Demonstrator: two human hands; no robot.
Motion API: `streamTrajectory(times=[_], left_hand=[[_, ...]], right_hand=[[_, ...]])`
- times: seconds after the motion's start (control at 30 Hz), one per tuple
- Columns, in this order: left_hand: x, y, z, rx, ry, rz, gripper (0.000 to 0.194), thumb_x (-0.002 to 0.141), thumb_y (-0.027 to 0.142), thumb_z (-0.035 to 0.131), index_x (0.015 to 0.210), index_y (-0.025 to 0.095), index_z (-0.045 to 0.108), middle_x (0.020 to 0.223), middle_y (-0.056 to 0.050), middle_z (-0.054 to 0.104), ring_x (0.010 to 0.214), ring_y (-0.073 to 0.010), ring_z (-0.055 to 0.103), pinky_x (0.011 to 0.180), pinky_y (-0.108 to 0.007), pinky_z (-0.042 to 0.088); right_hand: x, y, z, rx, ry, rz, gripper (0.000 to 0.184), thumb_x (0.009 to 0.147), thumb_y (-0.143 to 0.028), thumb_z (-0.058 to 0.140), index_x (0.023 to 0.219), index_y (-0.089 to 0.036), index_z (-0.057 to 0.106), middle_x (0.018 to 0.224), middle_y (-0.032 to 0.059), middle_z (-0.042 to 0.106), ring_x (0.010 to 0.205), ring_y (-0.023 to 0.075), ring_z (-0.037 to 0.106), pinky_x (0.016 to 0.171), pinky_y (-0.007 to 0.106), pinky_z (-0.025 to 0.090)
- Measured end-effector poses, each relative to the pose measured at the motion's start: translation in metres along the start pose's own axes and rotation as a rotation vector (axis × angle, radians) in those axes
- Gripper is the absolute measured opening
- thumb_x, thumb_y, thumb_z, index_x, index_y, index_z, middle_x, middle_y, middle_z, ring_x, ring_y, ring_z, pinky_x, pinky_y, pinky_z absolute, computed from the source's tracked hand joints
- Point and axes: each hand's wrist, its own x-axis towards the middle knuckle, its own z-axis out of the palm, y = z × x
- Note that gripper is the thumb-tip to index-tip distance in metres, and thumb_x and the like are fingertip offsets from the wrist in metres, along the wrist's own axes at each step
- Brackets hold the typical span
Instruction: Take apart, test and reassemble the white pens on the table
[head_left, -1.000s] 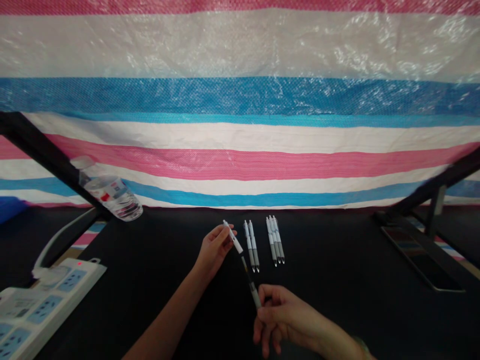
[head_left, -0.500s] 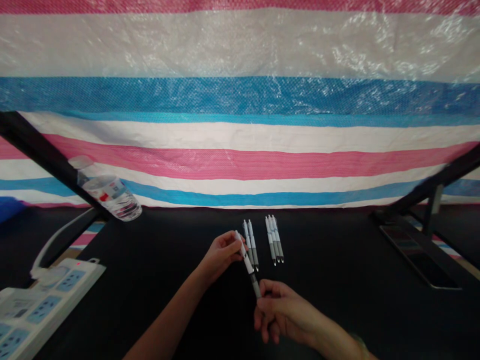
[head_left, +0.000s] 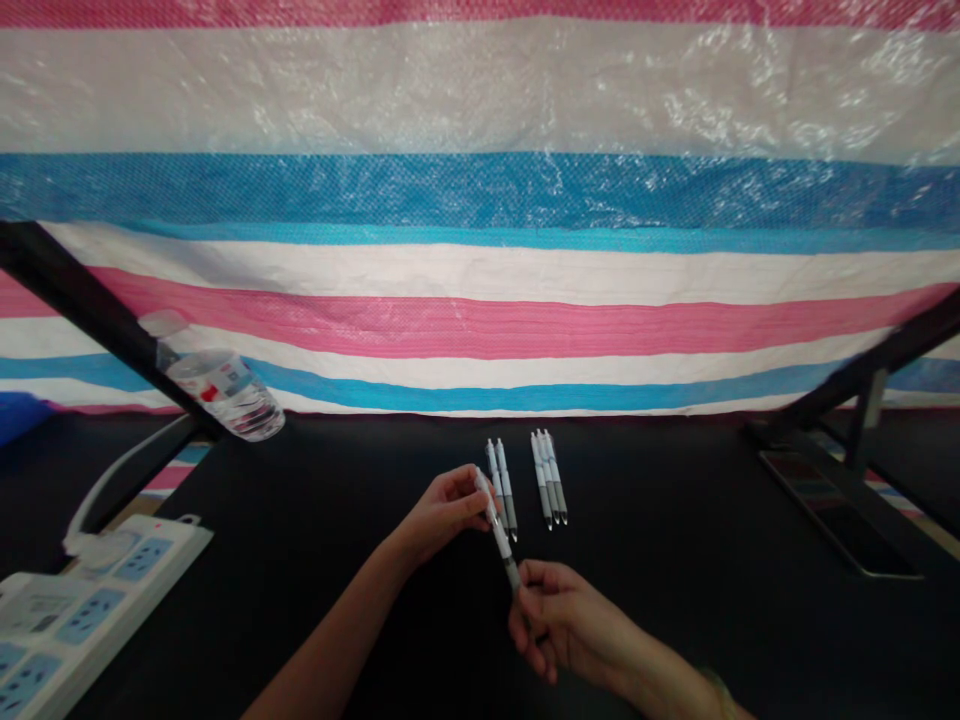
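A white pen [head_left: 501, 537] with a grey grip slants between my two hands above the black table. My left hand [head_left: 452, 505] pinches its upper, white end, while my right hand [head_left: 550, 612] grips the grey lower end, whose tip is hidden by the fingers. Just behind the held pen lie two similar pens [head_left: 504, 485], side by side and partly covered by my left fingers. To their right, a group of three more white and grey pens [head_left: 550, 480] rests in a row.
A white power strip [head_left: 112, 600] with a plug in it sits at the left. A clear plastic bottle [head_left: 232, 393] leans by the black frame bar [head_left: 105, 325]. At the right lies a dark phone [head_left: 836, 515]. A striped sheet [head_left: 480, 330] hangs behind the table [head_left: 660, 560].
The held pen has shifted slightly, its upper end a little lower and to the right. Both hands keep their hold. The pens on the table have not moved.
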Motion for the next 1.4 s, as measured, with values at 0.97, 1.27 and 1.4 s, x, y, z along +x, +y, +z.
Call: streamTrajectory(times=[0.97, 1.27, 1.4], left_hand=[[0.0023, -0.0021, -0.0038, -0.063, 0.006, 0.011, 0.026, 0.072, 0.034, 0.088, 0.083, 0.014, 0.074, 0.075, -0.006, 0.072, 0.068, -0.0153, 0.067, 0.063, -0.024, 0.057], [0.0018, -0.0023, -0.0049, -0.072, 0.008, 0.01, 0.028, 0.071, 0.033, 0.089, 0.084, 0.013, 0.074, 0.075, -0.007, 0.073, 0.067, -0.0148, 0.068, 0.062, -0.023, 0.057], [0.0023, -0.0027, -0.0048, -0.071, 0.01, 0.012, 0.029, 0.069, 0.033, 0.09, 0.082, 0.013, 0.074, 0.074, -0.006, 0.073, 0.067, -0.0149, 0.067, 0.062, -0.023, 0.057]], right_hand=[[-0.0029, -0.0042, 0.0033, 0.013, -0.005, 0.001, 0.045, 0.086, -0.054, 0.068, 0.095, -0.013, 0.055, 0.083, 0.0133, 0.074, 0.066, 0.0224, 0.075, 0.041, 0.018, 0.048], [-0.0032, -0.0071, 0.006, -0.012, -0.005, -0.026, 0.045, 0.077, -0.044, 0.081, 0.089, -0.019, 0.046, 0.089, 0.008, 0.074, 0.066, 0.0214, 0.075, 0.04, 0.018, 0.05], [-0.0042, -0.0077, 0.0067, 0.008, -0.013, -0.013, 0.043, 0.085, -0.053, 0.07, 0.093, -0.013, 0.055, 0.086, 0.0112, 0.072, 0.069, 0.0204, 0.074, 0.043, 0.019, 0.052]])
